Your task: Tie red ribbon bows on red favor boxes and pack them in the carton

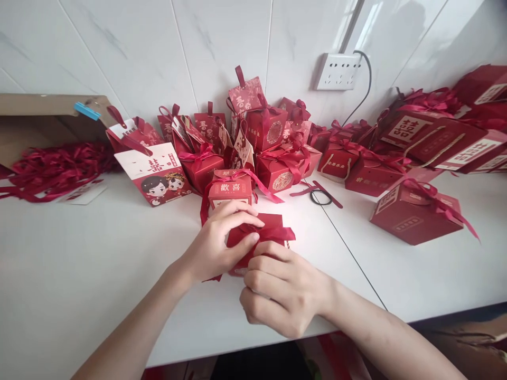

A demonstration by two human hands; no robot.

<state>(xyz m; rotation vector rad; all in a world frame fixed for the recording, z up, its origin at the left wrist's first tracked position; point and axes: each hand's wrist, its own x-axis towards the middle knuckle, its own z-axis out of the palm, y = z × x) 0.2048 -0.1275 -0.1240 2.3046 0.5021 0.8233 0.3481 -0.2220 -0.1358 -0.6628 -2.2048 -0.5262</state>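
A small red gift box (273, 219) stands on the white table in front of me. Across its top runs a dark red ribbon (279, 233), gathered near the middle, with one loop sticking out to the right. My left hand (222, 237) reaches over the box from the left, thumb and fingers closed on the ribbon. Curled on the near side is my right hand (285, 287), its thumb and forefinger pinching the ribbon close to the left thumb. Both hands cover much of the box's front and the ribbon's centre.
Behind stands another red box (232, 187) with a ribbon, before a cluster of ribboned boxes. A cartoon-printed box (158, 171) is to the left, near a heap of ribbons (59, 163). At right are a hexagonal box (415, 211), a black ring (320, 197) and stacked boxes.
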